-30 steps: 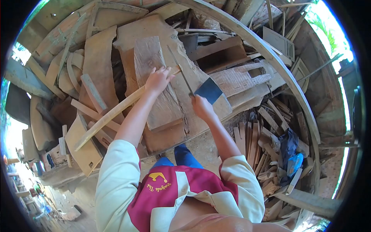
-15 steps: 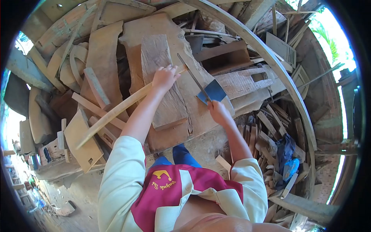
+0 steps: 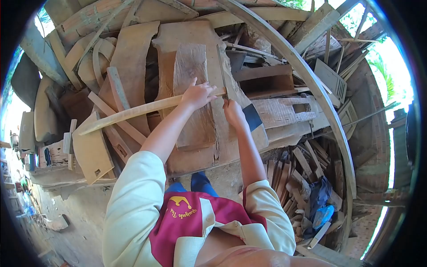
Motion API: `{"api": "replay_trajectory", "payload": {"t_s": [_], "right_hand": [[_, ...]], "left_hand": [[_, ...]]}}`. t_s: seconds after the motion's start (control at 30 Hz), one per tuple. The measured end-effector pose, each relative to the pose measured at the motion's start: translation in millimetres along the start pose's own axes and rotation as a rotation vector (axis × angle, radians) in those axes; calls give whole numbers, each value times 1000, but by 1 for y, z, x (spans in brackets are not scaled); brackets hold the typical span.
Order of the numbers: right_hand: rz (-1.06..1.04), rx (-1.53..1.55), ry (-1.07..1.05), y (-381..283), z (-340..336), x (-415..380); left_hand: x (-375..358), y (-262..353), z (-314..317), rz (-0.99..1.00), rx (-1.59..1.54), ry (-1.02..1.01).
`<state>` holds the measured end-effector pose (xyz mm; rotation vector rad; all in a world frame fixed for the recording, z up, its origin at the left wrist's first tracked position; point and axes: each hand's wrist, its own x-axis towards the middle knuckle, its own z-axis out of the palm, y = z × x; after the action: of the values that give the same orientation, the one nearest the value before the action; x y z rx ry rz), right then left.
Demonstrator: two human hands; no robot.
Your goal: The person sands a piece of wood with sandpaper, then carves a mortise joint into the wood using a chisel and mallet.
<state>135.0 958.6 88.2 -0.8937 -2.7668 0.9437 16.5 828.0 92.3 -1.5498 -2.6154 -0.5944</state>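
A long, slightly curved wooden strip (image 3: pixel 138 115) lies across a thick rough board (image 3: pixel 195 129) on the bench. My left hand (image 3: pixel 199 95) presses and grips it near its right end, thumb raised. My right hand (image 3: pixel 234 113) is closed round the lower end of a long, thin metal file (image 3: pixel 221 66). The file crosses the strip's right tip and appears to touch it. Just right of my right hand lies a dark blue-grey square sheet (image 3: pixel 252 118), partly covered by that hand and forearm.
A perforated wooden board (image 3: pixel 284 109) lies on the bench at right. A large curved wooden rail (image 3: pixel 311 80) arches over the right side. Wood offcuts (image 3: pixel 307 164) and a blue plastic bag (image 3: pixel 322 216) are heaped below. Several planks (image 3: pixel 133 62) lean at the left.
The file has swung more upright, and my right hand has moved up and left to the strip's tip. The strip lies flatter, its left end higher. The whole view has shifted slightly.
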Motion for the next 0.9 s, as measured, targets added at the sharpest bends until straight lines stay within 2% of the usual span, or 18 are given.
{"api": "replay_trajectory", "payload": {"t_s": [0.2, 0.5, 0.8, 0.9], "right_hand": [[118, -50, 46, -22, -2, -18], [111, -89, 77, -17, 3, -23], [160, -76, 13, 13, 4, -104], [222, -38, -92, 22, -2, -141]], "left_hand": [[-1, 3, -5, 4, 22, -34], [-1, 5, -7, 1, 18, -3], [1, 6, -8, -3, 56, -25], [-3, 9, -12, -14, 52, -40]]}}
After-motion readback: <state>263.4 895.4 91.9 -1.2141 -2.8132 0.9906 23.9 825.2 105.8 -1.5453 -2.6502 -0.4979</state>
